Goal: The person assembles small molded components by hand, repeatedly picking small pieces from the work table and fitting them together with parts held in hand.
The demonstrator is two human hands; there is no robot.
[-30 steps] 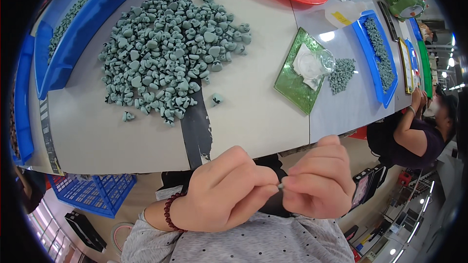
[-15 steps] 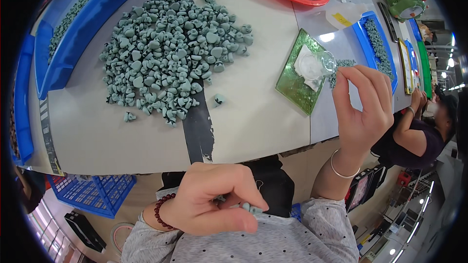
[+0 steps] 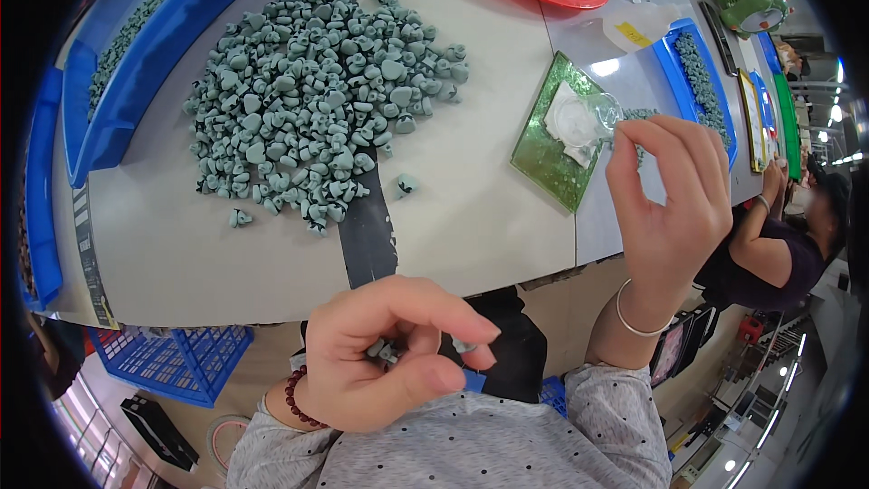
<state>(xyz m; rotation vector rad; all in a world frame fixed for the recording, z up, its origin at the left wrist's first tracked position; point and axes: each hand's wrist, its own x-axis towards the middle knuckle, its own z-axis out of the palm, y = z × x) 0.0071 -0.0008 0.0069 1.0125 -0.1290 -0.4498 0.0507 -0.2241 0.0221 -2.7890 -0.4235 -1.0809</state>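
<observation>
My left hand (image 3: 380, 353) is curled in front of my body, below the table edge. Small grey-green molded pieces (image 3: 384, 350) sit inside its bent fingers, and another shows near the fingertips. Over the right part of the table, my right hand (image 3: 674, 199) has its thumb and forefinger pinched together; whatever they hold is too small to make out. Beside those fingertips is a clear round piece (image 3: 605, 112), at the edge of a white patch (image 3: 572, 122) on a green glassy plate (image 3: 552, 172). A large heap of similar grey-green pieces (image 3: 299, 100) covers the table's left half.
Blue trays of pieces stand at the left (image 3: 136, 81) and right (image 3: 677, 68). A red tray (image 3: 579, 2) lies at the far side. Two loose pieces rest near the heap. A blue crate (image 3: 181, 358) stands below the table. Another person (image 3: 778, 244) sits at the right.
My left hand has risen a little and turned, its fingers looser, so pieces in the palm now show. My right hand has shifted slightly left toward the clear round piece.
</observation>
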